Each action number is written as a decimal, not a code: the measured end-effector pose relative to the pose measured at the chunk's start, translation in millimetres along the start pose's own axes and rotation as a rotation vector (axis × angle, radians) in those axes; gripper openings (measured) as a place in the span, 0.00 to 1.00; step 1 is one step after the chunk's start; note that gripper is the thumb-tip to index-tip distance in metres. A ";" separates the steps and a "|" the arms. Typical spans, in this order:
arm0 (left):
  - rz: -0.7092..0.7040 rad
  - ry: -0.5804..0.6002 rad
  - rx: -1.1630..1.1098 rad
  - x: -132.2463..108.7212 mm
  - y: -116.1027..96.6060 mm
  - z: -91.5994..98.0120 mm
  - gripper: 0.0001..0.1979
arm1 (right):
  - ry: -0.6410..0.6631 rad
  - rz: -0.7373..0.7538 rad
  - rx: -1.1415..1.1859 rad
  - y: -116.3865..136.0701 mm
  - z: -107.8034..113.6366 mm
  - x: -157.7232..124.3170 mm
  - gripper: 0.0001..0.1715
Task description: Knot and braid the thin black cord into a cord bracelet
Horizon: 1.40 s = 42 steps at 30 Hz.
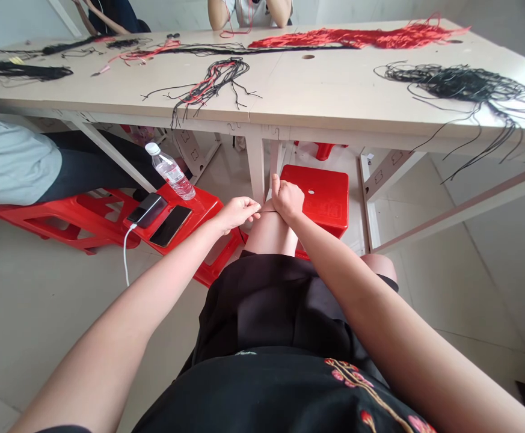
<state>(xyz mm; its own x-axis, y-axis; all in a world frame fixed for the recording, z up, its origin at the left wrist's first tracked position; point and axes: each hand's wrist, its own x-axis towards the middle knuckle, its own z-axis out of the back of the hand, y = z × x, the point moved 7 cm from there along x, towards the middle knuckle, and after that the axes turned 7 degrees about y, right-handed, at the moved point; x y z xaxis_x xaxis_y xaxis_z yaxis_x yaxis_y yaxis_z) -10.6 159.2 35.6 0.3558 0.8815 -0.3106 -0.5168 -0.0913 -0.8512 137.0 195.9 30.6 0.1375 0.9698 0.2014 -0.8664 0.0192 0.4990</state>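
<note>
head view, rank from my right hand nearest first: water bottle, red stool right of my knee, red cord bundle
1. red stool, just beyond the right hand
2. water bottle, off left
3. red cord bundle, far table edge

— Where are the hands?
— Both at the bare knee [271, 231]; the left hand [239, 212] pinches a thin dark cord [266, 211]; the right hand [288, 198] is fisted on its other end.
— And nearby?
— A red stool [323, 195] just beyond; a water bottle [171, 171] and two phones [171, 225] to the left; a table [334, 90] bearing red cords [356, 37] and black cords [460, 84].
</note>
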 end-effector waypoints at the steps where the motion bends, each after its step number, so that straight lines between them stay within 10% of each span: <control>1: -0.016 0.004 0.005 -0.4 0.9 1.6 0.08 | 0.005 -0.005 0.002 -0.5 -0.7 0.2 0.38; 42: 0.172 0.111 -0.306 -25.2 28.6 3.4 0.11 | 0.034 -0.024 0.014 -1.9 -4.4 0.4 0.38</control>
<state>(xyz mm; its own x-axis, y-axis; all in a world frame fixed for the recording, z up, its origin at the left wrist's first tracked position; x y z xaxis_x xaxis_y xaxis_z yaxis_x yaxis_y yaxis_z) -37.0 135.9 20.6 0.3744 0.7872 -0.4901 -0.3258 -0.3831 -0.8643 136.5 197.4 26.0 0.1415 0.9767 0.1612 -0.8563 0.0390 0.5150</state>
